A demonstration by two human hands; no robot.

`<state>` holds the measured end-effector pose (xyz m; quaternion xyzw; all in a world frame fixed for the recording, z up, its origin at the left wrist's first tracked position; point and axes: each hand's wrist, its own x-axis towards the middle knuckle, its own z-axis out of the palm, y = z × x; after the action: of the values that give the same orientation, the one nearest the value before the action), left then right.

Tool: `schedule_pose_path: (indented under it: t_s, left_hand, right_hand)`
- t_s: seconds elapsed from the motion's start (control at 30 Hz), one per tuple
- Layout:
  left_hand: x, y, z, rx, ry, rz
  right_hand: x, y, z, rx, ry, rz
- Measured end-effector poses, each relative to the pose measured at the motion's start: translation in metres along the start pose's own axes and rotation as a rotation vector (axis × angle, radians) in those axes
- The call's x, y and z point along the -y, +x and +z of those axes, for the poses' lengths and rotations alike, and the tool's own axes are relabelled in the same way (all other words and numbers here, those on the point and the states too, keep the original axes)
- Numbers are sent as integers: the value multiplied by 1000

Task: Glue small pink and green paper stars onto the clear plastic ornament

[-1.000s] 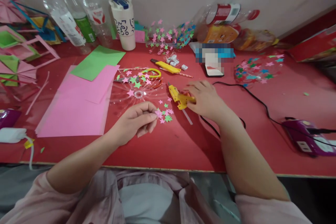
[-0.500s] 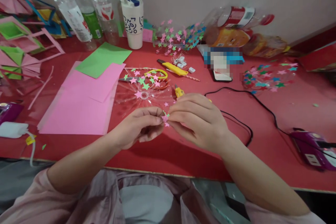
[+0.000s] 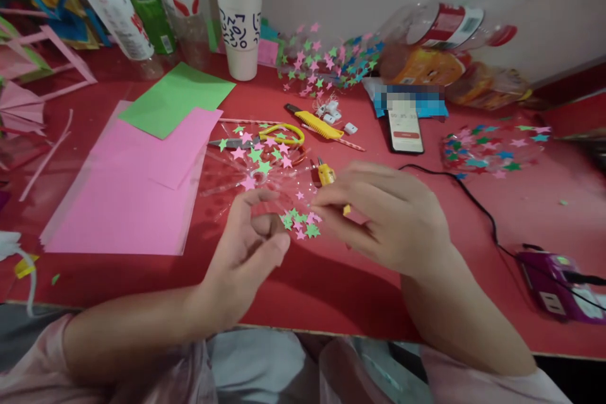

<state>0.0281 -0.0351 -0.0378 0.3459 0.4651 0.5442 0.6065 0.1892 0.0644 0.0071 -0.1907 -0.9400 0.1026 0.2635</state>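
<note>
My left hand (image 3: 250,252) is open, its thumb and fingers spread with nothing between them. Beside it, my right hand (image 3: 388,218) is pinched at the fingertips; whatever they hold is too small to make out. A small pile of pink and green paper stars (image 3: 299,222) lies on the table between the hands. Just behind them spreads a clear cut plastic bottle piece (image 3: 222,180) with pink and green stars on it. The yellow nozzle end of a glue gun (image 3: 326,173) shows behind my right hand, which hides the rest.
Pink paper (image 3: 118,202) and a green sheet (image 3: 177,101) lie at left. Behind are yellow-handled scissors (image 3: 296,132), a yellow utility knife (image 3: 317,125), a white tumbler (image 3: 239,31) and a phone (image 3: 406,129). A black cable (image 3: 478,205) runs to a purple power box (image 3: 544,284).
My hands have moved apart; a pink star was between their fingertips before. The left hand has opened and the right has shifted right, still pinched. The star pile is now uncovered.
</note>
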Motion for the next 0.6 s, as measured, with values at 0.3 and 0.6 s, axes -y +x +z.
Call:
schedule_pose_path:
  t_s: [0.3,0.6]
  left_hand:
    - [1,-3,3,63,73,-114]
    - [-3,10,-5,43,137,-188]
  right_hand:
    - [-13,-1,17,120,15,84]
    - [-22,2,28,115,22,29]
